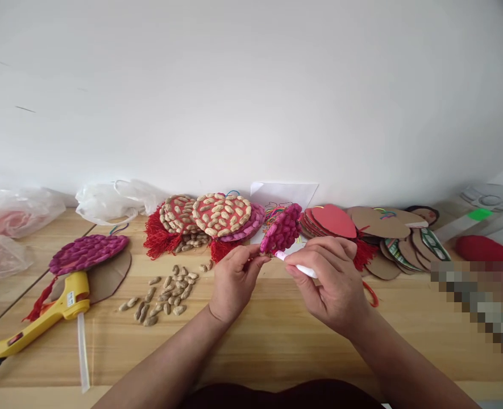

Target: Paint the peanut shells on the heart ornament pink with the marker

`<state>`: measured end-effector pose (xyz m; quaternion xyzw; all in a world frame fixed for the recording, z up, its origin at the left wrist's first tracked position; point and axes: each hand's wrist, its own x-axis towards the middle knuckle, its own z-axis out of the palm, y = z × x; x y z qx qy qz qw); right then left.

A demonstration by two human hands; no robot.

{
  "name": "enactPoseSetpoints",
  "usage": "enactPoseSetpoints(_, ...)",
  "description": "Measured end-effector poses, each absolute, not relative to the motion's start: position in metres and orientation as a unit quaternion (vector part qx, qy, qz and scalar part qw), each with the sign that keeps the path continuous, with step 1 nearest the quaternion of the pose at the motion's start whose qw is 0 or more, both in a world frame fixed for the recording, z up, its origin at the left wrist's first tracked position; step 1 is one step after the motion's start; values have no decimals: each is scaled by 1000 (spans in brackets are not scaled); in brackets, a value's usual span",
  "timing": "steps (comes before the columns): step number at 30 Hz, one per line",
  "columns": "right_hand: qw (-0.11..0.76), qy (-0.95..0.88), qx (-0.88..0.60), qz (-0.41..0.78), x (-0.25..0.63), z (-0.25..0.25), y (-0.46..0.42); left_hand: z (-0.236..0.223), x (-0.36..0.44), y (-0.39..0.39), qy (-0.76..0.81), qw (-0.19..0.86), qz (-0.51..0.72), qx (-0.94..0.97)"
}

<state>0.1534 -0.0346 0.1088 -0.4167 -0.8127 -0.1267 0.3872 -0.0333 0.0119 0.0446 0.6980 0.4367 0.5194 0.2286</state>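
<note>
My left hand pinches the lower edge of a piece covered in magenta-painted peanuts, held tilted above the table. In my right hand is a white marker, its pink-stained end touching or very near the bottom edge of that piece. The marker's exact contact point is too small to make out. Below and left of my left hand lie loose unpainted peanuts. Just behind the hands stand round red discs covered with plain peanuts, with red tassels.
At left, a yellow glue gun with a glue stick rests against a magenta peanut disc. Plastic bags lie along the wall. Red card shapes, brown cardboard pieces and a tape roll are to the right.
</note>
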Motion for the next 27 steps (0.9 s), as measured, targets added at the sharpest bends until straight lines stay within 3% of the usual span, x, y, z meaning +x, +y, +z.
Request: enactPoseSetpoints(27,418,-792,-442,-55,156,99,-28,37,-36,15,430,115,484,754)
